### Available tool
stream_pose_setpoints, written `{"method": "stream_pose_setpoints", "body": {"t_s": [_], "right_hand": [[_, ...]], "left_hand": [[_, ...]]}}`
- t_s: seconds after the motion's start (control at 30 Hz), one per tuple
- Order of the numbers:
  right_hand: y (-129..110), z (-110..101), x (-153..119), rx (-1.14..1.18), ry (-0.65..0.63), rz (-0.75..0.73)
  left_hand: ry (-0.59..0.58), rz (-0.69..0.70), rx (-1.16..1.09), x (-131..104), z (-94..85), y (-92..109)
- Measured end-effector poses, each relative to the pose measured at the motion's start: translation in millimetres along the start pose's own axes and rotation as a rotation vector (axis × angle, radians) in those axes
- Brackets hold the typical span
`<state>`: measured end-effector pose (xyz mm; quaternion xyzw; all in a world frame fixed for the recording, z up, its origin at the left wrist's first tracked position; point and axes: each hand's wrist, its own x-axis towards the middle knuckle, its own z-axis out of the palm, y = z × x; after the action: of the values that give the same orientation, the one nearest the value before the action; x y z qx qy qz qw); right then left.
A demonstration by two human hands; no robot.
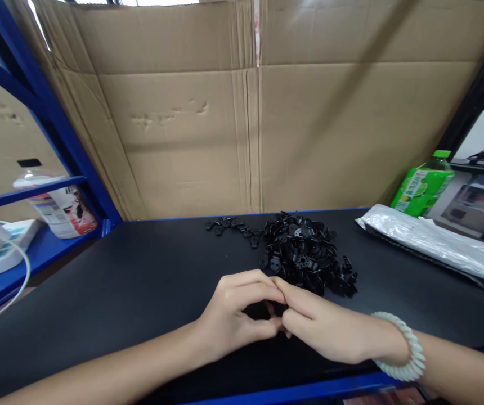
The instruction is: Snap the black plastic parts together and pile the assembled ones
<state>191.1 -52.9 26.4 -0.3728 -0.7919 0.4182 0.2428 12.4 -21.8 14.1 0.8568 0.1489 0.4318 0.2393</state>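
Before me, a smooth black desk [153, 275] with blue edges has creased brown cardboard [174, 124] behind it. Small black pieces [305, 242], shiny, rounded, some punched with holes, form a heap right of centre, just beyond my right hand [328, 329]. My left hand [233, 309] meets it, fingers curled together; whether they pinch a piece, I cannot tell.

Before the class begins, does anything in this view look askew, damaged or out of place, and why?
The cardboard backing looks damaged: scuffed or dented marks break its surface left of the central seam. A few black perforated parts lie scattered left of the main heap, perhaps strays.
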Motion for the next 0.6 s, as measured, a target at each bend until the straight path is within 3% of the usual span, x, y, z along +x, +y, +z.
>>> {"method": "stream_pose_setpoints", "body": {"t_s": [0.2,0.4,0.5,0.6], "right_hand": [[-2.6,-3.1,-0.1,0.048,-0.009,0.025],[-15.4,-20.1,1.1,0.162,-0.033,-0.089],[-14.1,-30.9,5.5,0.060,0.077,-0.161],[-7.5,-46.6,12.3,-0.249,0.302,-0.202]], "left_hand": [[0.109,-0.030,-0.021,1.2,1.2,1.7],[0.300,-0.472,-0.491,10.5,-5.3,1.5],[0.406,-0.574,-0.633,23.1,-4.0,1.3],[0.438,-0.511,-0.409,39.7,-2.3,-3.0]]}}
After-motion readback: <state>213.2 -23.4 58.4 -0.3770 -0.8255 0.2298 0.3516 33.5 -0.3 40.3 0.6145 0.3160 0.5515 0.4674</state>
